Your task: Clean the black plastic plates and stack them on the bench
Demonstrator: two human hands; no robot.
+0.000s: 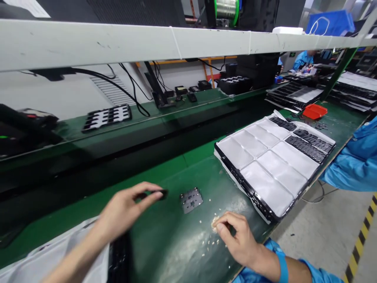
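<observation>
Between the thumb and fingers of my left hand (129, 208) is a small black part (163, 194), slightly blurred; its exact kind is unclear. It hovers over the green bench, left of a thin grey-black plate (191, 200) with cut-outs that lies flat. My right hand (237, 237) is closed in a pinch, fingertips at a little pile of tiny cream-coloured pieces (215, 223). More of these pieces lie scattered on the bench around it. Whether a piece is between the right fingertips is hidden.
A stack of white-lined black trays (265, 151) stands at right, several dark parts in its far compartments. Another tray (73, 243) is at lower left, partly behind my left arm. A red bin (315, 111) sits farther back. A co-worker's blue sleeve (350, 161) reaches in at right. A shelf beam (188, 42) crosses overhead.
</observation>
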